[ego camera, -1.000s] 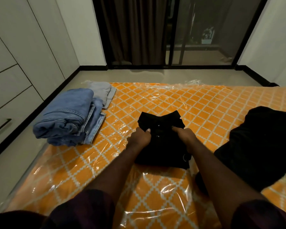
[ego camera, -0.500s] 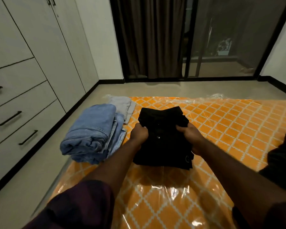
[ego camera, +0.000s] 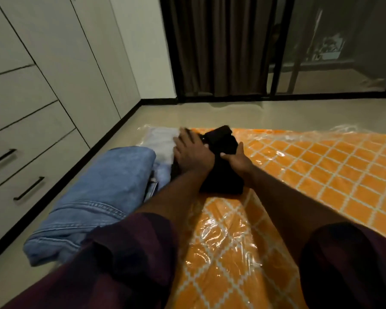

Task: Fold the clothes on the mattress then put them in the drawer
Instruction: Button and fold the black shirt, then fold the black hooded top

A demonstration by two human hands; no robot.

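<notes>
A folded black garment [ego camera: 224, 172] lies at the mattress's [ego camera: 321, 175] far left part, right beside a folded light grey garment [ego camera: 162, 141] and a stack of folded blue jeans [ego camera: 103, 192]. My left hand [ego camera: 192, 152] rests flat on the black garment's left side, fingers spread, its fingertips reaching the grey garment. My right hand [ego camera: 236, 159] holds the black garment's right edge, thumb laid over the top. The drawers [ego camera: 36, 150] in the white wardrobe on the left are shut.
The mattress is orange with a white lattice pattern, wrapped in clear plastic, and lies on a pale floor [ego camera: 210, 112]. A strip of floor separates it from the wardrobe. Dark curtains [ego camera: 216, 45] and a glass sliding door [ego camera: 343, 45] stand at the back.
Both hands carried the black garment leftward and farther away, setting it beside the grey garment and jeans. My left hand went from gripping it to lying flat on it. My view swung left.
</notes>
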